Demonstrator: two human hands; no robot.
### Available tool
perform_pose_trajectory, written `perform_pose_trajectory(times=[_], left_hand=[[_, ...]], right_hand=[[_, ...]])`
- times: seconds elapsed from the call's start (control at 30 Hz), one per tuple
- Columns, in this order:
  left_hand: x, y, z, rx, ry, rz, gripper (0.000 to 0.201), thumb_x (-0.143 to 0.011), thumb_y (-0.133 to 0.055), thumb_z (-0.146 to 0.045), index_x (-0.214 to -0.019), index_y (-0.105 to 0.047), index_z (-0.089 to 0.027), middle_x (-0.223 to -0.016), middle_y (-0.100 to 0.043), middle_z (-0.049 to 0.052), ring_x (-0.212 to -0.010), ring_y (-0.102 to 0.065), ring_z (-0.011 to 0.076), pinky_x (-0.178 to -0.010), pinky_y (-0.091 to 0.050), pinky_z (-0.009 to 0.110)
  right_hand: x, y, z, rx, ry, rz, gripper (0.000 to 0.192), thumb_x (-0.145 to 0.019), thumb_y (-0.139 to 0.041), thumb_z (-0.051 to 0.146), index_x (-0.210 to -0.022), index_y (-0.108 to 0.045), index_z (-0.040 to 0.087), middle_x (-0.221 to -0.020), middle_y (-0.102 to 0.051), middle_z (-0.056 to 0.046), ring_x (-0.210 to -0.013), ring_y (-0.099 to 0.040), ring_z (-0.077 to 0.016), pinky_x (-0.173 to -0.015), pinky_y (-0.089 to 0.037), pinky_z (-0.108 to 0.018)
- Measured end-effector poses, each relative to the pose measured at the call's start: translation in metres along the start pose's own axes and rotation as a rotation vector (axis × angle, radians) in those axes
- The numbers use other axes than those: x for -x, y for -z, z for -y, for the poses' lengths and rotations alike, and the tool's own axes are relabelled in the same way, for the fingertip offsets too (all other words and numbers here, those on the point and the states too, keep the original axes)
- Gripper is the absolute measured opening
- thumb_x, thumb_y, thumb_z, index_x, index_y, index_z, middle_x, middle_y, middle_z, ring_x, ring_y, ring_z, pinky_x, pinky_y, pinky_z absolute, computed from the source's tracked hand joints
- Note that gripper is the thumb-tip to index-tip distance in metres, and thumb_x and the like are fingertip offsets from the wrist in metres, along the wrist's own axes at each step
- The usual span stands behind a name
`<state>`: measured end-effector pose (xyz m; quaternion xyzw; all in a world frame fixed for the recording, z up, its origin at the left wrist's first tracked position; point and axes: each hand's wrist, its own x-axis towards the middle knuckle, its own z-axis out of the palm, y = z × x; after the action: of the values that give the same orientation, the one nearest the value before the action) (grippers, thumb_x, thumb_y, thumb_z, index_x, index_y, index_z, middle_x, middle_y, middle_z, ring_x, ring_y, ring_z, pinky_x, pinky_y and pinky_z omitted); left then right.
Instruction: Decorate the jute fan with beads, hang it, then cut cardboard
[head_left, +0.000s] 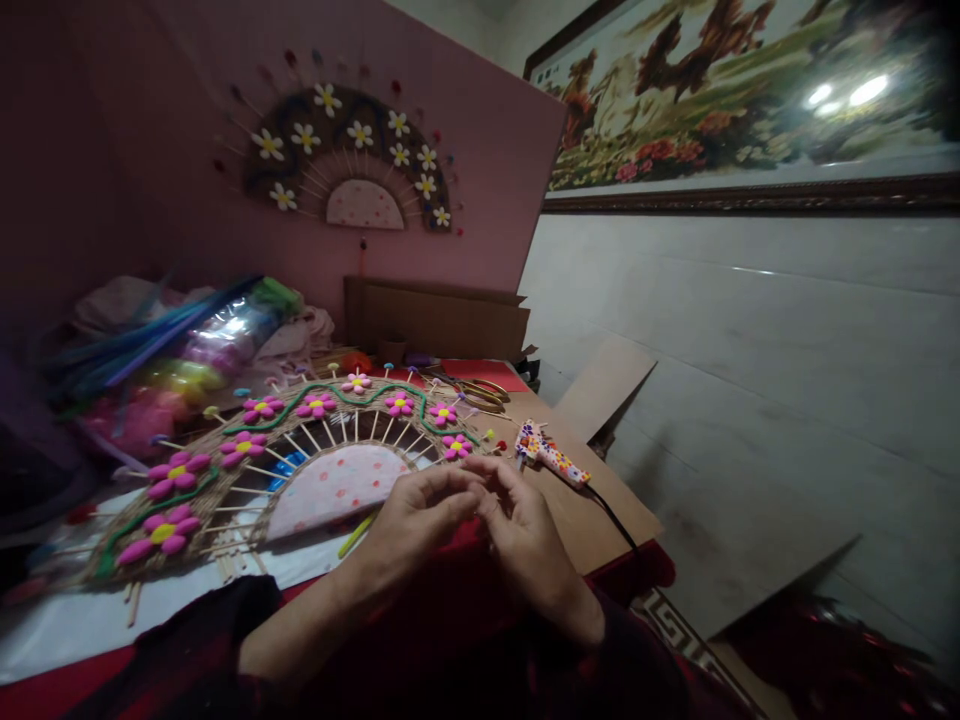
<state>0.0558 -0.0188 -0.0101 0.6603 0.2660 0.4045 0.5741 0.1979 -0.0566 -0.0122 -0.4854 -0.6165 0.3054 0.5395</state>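
Half-round brown twine fan with pink flowers lies just beyond hands, lower right partly hidden by bare left hand. It meets bare right hand, fingers curled; can't tell if either grips anything. Dark-framed horse picture cut off, small marks unreadable.

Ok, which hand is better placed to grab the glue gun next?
Probably your right hand: the glue gun lies just beyond it, on that side. Your left hand is farther across, nearer the fan.
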Motion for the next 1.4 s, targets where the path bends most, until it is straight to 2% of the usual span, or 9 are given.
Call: perform_pose_trajectory(times=[0.13,0.3,0.47,0.57,0.77,0.87,1.07,1.17,1.4], left_hand=[[0.001,0.002,0.005,-0.264,-0.088,-0.004,0.028,-0.081,-0.056,-0.035,-0.063,-0.056,-0.014,-0.058,-0.052,-0.002,-0.056,-0.044,0.0098,-0.055,-0.035,0.022],[-0.002,0.008,0.007,-0.37,-0.102,-0.056,0.033,-0.084,-0.051,-0.038,-0.059,-0.05,-0.016,-0.05,-0.041,-0.005,-0.05,-0.034,0.0078,-0.048,-0.027,0.022],[-0.007,0.007,0.005,-0.124,-0.038,-0.221,0.02,-0.077,-0.056,-0.032,-0.067,-0.056,-0.016,-0.053,-0.048,-0.004,-0.046,-0.035,0.0066,-0.043,-0.027,0.02],[-0.008,0.007,0.009,-0.078,-0.011,-0.218,0.016,-0.074,-0.059,-0.03,-0.07,-0.058,-0.015,-0.054,-0.051,-0.003,-0.045,-0.035,0.0059,-0.042,-0.026,0.019],[-0.008,0.007,0.012,-0.104,0.024,-0.155,0.014,-0.077,-0.056,-0.029,-0.074,-0.059,-0.015,-0.057,-0.053,-0.004,-0.046,-0.037,0.0065,-0.045,-0.028,0.02],[-0.007,0.005,0.009,-0.138,0.028,-0.133,0.023,-0.078,-0.055,-0.032,-0.062,-0.054,-0.015,-0.053,-0.049,-0.004,-0.048,-0.038,0.0069,-0.047,-0.03,0.02],[-0.008,0.002,0.011,-0.172,0.044,-0.114,0.026,-0.079,-0.052,-0.035,-0.06,-0.048,-0.017,-0.051,-0.045,-0.005,-0.048,-0.036,0.0079,-0.048,-0.029,0.021],[-0.008,0.003,0.014,-0.229,0.021,-0.156,0.026,-0.078,-0.052,-0.034,-0.059,-0.049,-0.017,-0.052,-0.046,-0.004,-0.051,-0.038,0.009,-0.051,-0.031,0.021],[-0.006,0.003,0.015,-0.305,0.004,-0.186,0.025,-0.079,-0.051,-0.032,-0.058,-0.05,-0.017,-0.052,-0.046,-0.004,-0.051,-0.039,0.0101,-0.052,-0.031,0.022]], right_hand=[[0.004,-0.001,0.003,0.124,0.121,0.039,0.019,-0.087,-0.052,0.023,-0.097,-0.066,0.019,-0.099,-0.062,-0.008,-0.088,-0.06,-0.0177,-0.073,-0.05,-0.028],[0.002,0.013,0.003,-0.028,-0.136,0.069,0.025,-0.085,-0.054,0.038,-0.093,-0.066,0.017,-0.075,-0.062,-0.003,-0.051,-0.052,-0.0097,-0.044,-0.043,-0.021],[-0.01,0.042,0.002,-0.042,-0.044,-0.264,0.023,-0.079,-0.064,0.039,-0.078,-0.063,0.016,-0.06,-0.054,0.002,-0.052,-0.048,-0.0093,-0.047,-0.041,-0.021],[-0.014,0.049,0.003,-0.083,0.058,-0.386,0.019,-0.08,-0.064,0.036,-0.078,-0.062,0.017,-0.066,-0.057,0.001,-0.057,-0.05,-0.0104,-0.054,-0.044,-0.023],[-0.007,0.037,0.012,-0.089,0.009,-0.154,0.022,-0.086,-0.055,0.038,-0.08,-0.063,0.018,-0.067,-0.06,0.0,-0.063,-0.056,-0.013,-0.061,-0.046,-0.026],[-0.014,0.037,0.015,0.062,0.05,-0.163,0.023,-0.085,-0.056,0.037,-0.076,-0.064,0.018,-0.069,-0.062,-0.002,-0.069,-0.058,-0.0154,-0.065,-0.045,-0.028],[-0.069,0.037,0.004,0.546,0.223,-0.158,0.016,-0.082,-0.051,0.018,-0.083,-0.067,0.017,-0.088,-0.066,-0.006,-0.085,-0.058,-0.019,-0.078,-0.043,-0.031],[-0.098,0.029,-0.009,0.86,0.2,-0.085,0.021,-0.081,-0.05,0.017,-0.084,-0.071,0.019,-0.09,-0.066,-0.008,-0.09,-0.054,-0.0219,-0.082,-0.039,-0.034],[-0.123,0.016,-0.032,0.99,0.181,-0.014,0.025,-0.085,-0.049,0.025,-0.084,-0.073,0.018,-0.086,-0.066,-0.009,-0.084,-0.052,-0.0205,-0.077,-0.036,-0.03]])
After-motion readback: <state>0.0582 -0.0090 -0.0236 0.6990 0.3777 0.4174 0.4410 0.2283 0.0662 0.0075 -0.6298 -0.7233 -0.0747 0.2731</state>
